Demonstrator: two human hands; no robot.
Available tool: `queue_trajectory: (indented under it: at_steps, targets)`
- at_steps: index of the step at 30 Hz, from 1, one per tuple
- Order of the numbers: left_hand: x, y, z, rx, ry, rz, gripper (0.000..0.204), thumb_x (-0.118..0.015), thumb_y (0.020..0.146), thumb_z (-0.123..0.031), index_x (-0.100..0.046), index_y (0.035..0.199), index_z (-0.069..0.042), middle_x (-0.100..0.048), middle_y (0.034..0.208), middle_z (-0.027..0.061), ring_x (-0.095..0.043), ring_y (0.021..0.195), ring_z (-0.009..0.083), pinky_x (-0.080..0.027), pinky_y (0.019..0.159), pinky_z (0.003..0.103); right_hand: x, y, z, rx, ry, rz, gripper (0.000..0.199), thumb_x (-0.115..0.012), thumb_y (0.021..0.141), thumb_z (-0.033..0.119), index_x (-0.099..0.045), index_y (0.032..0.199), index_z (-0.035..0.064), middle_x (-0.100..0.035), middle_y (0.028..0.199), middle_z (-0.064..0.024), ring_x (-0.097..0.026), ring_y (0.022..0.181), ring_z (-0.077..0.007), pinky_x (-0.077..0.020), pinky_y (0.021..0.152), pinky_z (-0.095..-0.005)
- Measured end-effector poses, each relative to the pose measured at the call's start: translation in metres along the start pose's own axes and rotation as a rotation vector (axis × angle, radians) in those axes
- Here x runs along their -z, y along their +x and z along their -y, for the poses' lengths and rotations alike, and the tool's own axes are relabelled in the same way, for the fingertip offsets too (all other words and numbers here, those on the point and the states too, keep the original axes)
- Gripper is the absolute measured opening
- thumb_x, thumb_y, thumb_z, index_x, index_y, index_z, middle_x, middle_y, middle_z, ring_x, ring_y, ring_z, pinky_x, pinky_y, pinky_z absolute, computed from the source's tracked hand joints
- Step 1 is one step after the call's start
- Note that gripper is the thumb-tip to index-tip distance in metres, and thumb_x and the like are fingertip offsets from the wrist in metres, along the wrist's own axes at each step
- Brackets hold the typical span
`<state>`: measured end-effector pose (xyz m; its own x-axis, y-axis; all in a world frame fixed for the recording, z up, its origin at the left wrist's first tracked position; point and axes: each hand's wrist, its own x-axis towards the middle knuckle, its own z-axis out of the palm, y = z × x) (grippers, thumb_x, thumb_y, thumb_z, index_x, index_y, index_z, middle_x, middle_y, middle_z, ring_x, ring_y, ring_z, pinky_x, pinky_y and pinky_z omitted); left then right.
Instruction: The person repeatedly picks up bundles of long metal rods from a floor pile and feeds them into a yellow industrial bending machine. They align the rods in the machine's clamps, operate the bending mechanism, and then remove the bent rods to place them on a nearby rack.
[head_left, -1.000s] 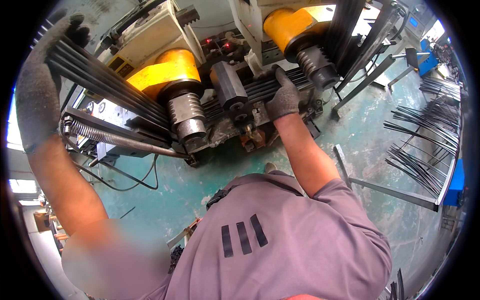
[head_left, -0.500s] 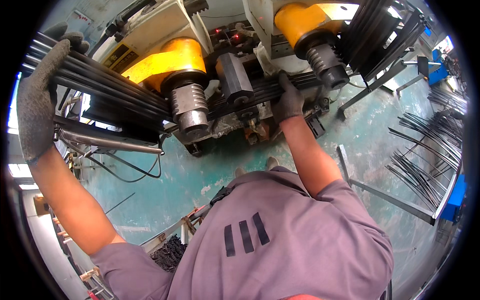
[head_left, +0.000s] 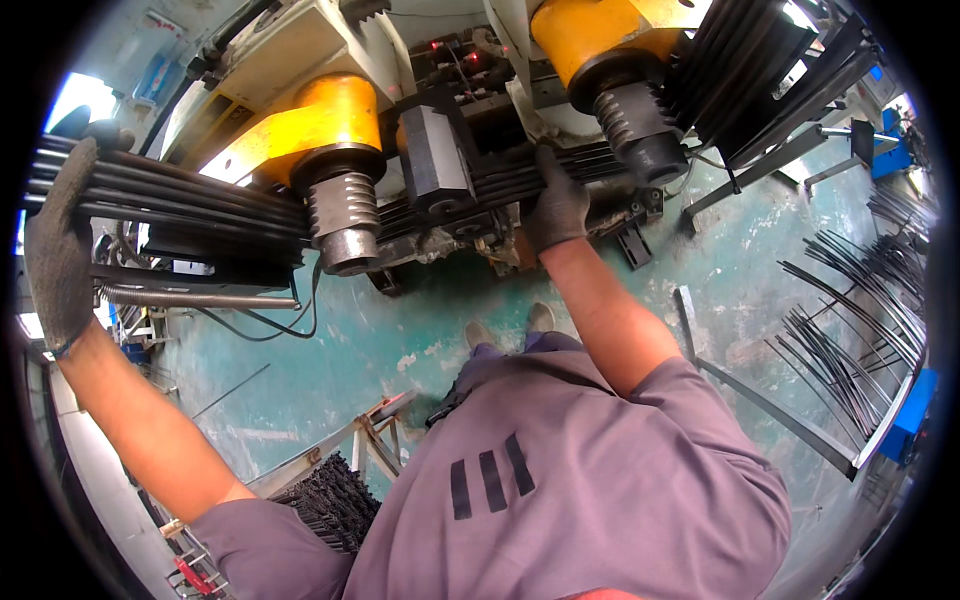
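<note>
A bundle of long dark metal rods (head_left: 200, 192) runs across the front of a press-like machine. At its far left end, my left hand (head_left: 62, 255) in a dark grey work glove is closed round the rods, its thumb on the near side. My right hand (head_left: 556, 212), gloved too, grips the same bundle nearer its middle, with the fingers partly hidden behind the rods. Between my hands are a ridged metal cylinder (head_left: 345, 215) and a dark faceted block (head_left: 435, 160). Another ridged cylinder (head_left: 638, 130) stands just right of my right hand.
Yellow machine arms (head_left: 325, 115) carry the cylinders. A coil spring (head_left: 190, 298) and black hoses hang below the rods at left. More rods (head_left: 850, 300) lie on a rack at right. A metal frame (head_left: 775, 410) stands on the green floor, and dark pieces (head_left: 325, 500) are piled by my left elbow.
The view has shifted a little. Both hands keep their hold on the rods; the bundle's left end and my left hand sit slightly lower and further left in the picture.
</note>
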<state>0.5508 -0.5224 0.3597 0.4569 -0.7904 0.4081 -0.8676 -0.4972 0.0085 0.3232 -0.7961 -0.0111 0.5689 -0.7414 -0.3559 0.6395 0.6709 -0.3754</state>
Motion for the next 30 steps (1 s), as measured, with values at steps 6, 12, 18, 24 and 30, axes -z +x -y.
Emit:
queue_trajectory:
  at_steps: [6, 12, 18, 24, 30]
  targets:
    - [0.002, -0.009, 0.000, -0.005, 0.111, 0.000, 0.032, -0.046, 0.100, -0.015, -0.064, 0.126, -0.017, -0.068, 0.119, 0.0054, -0.064, 0.113, 0.0189, -0.047, 0.104, 0.035, 0.002, 0.000, -0.002, 0.006, 0.014, 0.007, 0.015, -0.060, 0.092, 0.009, -0.060, 0.106, 0.0040, -0.067, 0.095, -0.0085, -0.066, 0.085, -0.0229, -0.0545, 0.078, -0.0376]
    - [-0.010, 0.002, -0.050, 0.298, -0.331, -0.072, 0.035, -0.052, 0.098, -0.027, -0.065, 0.121, -0.005, -0.070, 0.110, 0.0106, -0.066, 0.106, 0.0193, -0.048, 0.100, 0.033, 0.004, 0.005, 0.000, -0.004, 0.021, -0.001, 0.013, -0.059, 0.093, 0.008, -0.060, 0.105, 0.0034, -0.067, 0.092, -0.0089, -0.066, 0.084, -0.0227, -0.0548, 0.077, -0.0377]
    - [-0.009, -0.002, -0.056, 0.284, -0.410, -0.074, 0.034, -0.053, 0.097, -0.026, -0.066, 0.119, -0.003, -0.069, 0.108, 0.0111, -0.066, 0.103, 0.0184, -0.046, 0.098, 0.031, -0.002, 0.003, -0.004, -0.025, 0.005, 0.003, 0.009, -0.059, 0.093, 0.011, -0.061, 0.098, 0.0042, -0.066, 0.087, -0.0088, -0.065, 0.079, -0.0228, -0.0544, 0.075, -0.0384]
    - [0.019, -0.033, -0.037, 0.090, -0.073, -0.132, 0.035, -0.052, 0.097, -0.023, -0.063, 0.126, -0.007, -0.068, 0.116, 0.0103, -0.063, 0.110, 0.0206, -0.045, 0.100, 0.034, -0.012, -0.031, 0.023, -0.102, 0.009, -0.052, 0.012, -0.062, 0.092, 0.016, -0.061, 0.096, 0.0049, -0.066, 0.085, -0.0077, -0.064, 0.077, -0.0222, -0.0528, 0.073, -0.0394]
    - [-0.003, -0.124, -0.114, 0.331, -0.565, -0.430, 0.046, -0.052, 0.098, -0.027, -0.056, 0.131, 0.005, -0.059, 0.127, 0.0173, -0.058, 0.116, 0.0261, -0.044, 0.101, 0.035, 0.069, -0.135, 0.081, 0.346, -0.349, -0.097, 0.020, -0.060, 0.096, 0.020, -0.060, 0.104, 0.0015, -0.066, 0.089, -0.0103, -0.067, 0.078, -0.0221, -0.0567, 0.071, -0.0380]
